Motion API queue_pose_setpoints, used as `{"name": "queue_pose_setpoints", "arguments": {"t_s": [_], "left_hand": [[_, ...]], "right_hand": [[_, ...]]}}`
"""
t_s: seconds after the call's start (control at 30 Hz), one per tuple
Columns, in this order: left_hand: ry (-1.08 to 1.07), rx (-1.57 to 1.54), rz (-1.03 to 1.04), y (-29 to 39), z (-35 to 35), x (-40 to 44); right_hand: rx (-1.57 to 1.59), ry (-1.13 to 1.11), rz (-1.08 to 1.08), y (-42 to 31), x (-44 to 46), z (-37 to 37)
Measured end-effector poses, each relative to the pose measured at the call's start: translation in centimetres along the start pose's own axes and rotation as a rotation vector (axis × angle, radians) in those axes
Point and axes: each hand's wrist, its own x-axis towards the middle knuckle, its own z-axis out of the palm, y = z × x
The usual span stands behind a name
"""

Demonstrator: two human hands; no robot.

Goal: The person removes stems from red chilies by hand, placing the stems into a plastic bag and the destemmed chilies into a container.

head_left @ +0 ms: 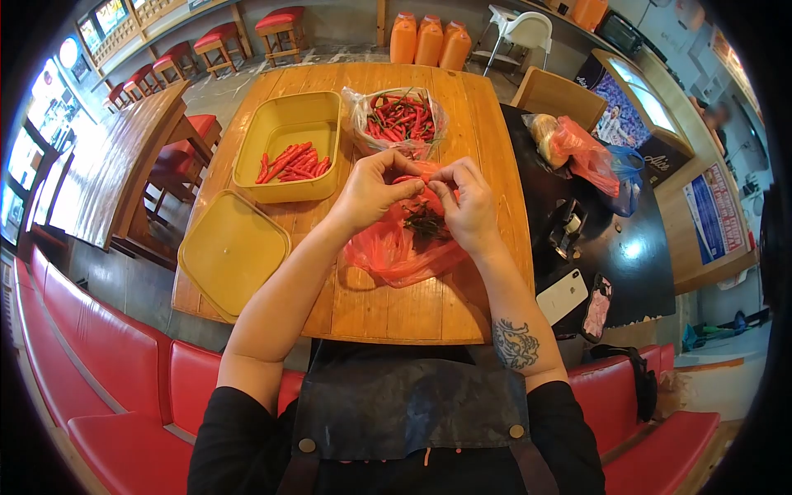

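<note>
Across the centre of the view, a wooden table (346,312) bears everything of note. On its left side: a yellow tub (280,194), with the yellow lid (231,256) lying nearer the person. Beneath the hands, a red plastic bag (388,260) is spread out; beyond it, a clear plastic bag (358,109) holds many red chillies with green stalks. Left hand (370,194): thumb and index finger pinched on one chilli. Right hand (470,206): thumb and index brought together just beside it — cannot tell whether they grip the chilli or its stalk. Loose chillies (294,165) lie in the tub; a heap of dark green trimmings (425,221) rests on the red bag. Smallest item, the held chilli (403,179), is between the hands, above the red bag. Handling, judged by appearance: very light, slim, smooth-skinned, probably slippery if damp; flesh firm but liable to split under a hard squeeze, stalk thin and pliant. Suggested hold: gentle pinch on the body close to the stalk end — second pinch at the stalk's base.
</note>
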Motion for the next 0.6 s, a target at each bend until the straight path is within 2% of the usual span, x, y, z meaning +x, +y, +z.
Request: {"name": "queue_pose_setpoints", "arguments": {"t_s": [0.27, 0.57, 0.6], "left_hand": [[0.093, 0.052, 0.048, -0.6, 1.0, -0.1], [0.168, 0.128, 0.059, -0.3, 0.9, -0.2], [0.204, 0.232, 0.088, 0.4, 0.4, -0.3]], "right_hand": [[-0.013, 0.032, 0.001, 0.0, -0.1, 0.2], [0.008, 0.078, 0.1, -0.4, 0.0, -0.1], [0.002, 0.086, 0.083, -0.2, 0.1, -0.2]]}}
